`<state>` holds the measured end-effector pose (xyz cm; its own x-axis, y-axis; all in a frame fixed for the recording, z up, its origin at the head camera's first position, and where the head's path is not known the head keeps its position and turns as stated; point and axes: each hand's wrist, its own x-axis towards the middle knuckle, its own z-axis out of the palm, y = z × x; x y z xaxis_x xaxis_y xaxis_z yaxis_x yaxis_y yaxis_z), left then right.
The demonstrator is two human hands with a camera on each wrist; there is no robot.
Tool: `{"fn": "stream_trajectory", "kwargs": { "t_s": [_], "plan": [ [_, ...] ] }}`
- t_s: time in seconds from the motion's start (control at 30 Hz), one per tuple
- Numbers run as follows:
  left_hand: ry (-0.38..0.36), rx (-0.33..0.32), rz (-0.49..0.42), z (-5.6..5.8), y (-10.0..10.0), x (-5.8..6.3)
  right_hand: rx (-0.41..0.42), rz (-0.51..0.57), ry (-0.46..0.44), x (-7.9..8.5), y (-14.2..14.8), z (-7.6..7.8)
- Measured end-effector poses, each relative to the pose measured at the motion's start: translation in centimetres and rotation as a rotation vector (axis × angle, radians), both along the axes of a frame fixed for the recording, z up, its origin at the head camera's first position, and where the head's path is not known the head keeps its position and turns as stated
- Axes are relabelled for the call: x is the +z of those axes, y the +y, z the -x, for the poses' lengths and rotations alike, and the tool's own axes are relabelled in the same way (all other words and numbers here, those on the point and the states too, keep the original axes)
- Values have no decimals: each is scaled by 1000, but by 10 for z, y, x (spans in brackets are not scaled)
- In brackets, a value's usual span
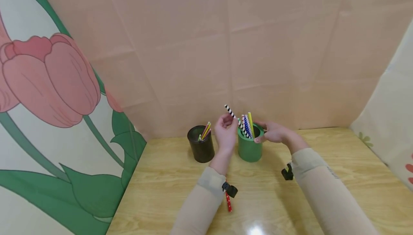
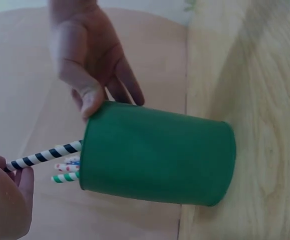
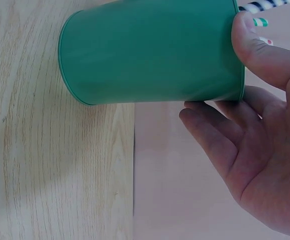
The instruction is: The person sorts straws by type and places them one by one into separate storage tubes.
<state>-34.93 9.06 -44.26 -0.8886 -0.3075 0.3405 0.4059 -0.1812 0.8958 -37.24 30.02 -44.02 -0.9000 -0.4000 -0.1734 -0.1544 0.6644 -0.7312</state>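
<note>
My left hand [image 1: 225, 134] pinches a black-and-white striped paper straw [image 2: 44, 156] between thumb and fingers. The straw slants, its lower end inside the mouth of a green cup [image 1: 250, 150] that stands upright on the table. Several other straws lean in that cup, among them a yellow one [image 1: 250, 123] and a green-and-white striped one [image 2: 64, 177]. From the right, my right hand [image 1: 273, 132] holds the green cup at its rim. Its thumb [image 3: 246, 37] lies near the rim, the fingers against the cup's side.
Left of the green cup stands a black cup [image 1: 201, 150] with several thin coloured sticks [image 1: 205, 131] in it. A red straw with white dots [image 1: 228, 204] lies on the wooden table [image 1: 161, 192], partly hidden by the left forearm. Behind the table hangs a pinkish sheet [image 1: 180, 66].
</note>
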Motion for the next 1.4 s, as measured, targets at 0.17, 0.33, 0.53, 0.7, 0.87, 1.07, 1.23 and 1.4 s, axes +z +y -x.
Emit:
{"fn": "stream_trajectory", "kwargs": {
  "t_s": [0.17,0.33,0.53,0.7,0.87,1.07,1.23,1.4],
  "plan": [
    [-35,-29,-5,-1,0,-6,2,-8,9,0,-1,0],
    [-36,-40,-4,2,0,-8,3,-2,8,1,0,-1],
    [-40,-45,32,4,2,-11,2,-5,1,0,1,0],
    [-69,-56,110,6,1,-14,1,-3,-5,-2,1,3],
    [-126,-59,148,5,-3,-17,1,13,-19,-2,1,2],
    [-130,-51,176,5,-8,-22,5,16,-7,-2,1,1],
    [-134,-52,180,5,-11,-26,12,14,1,-2,0,1],
    [-155,-53,180,6,-12,-28,8,18,-16,0,0,0]
  ]
}}
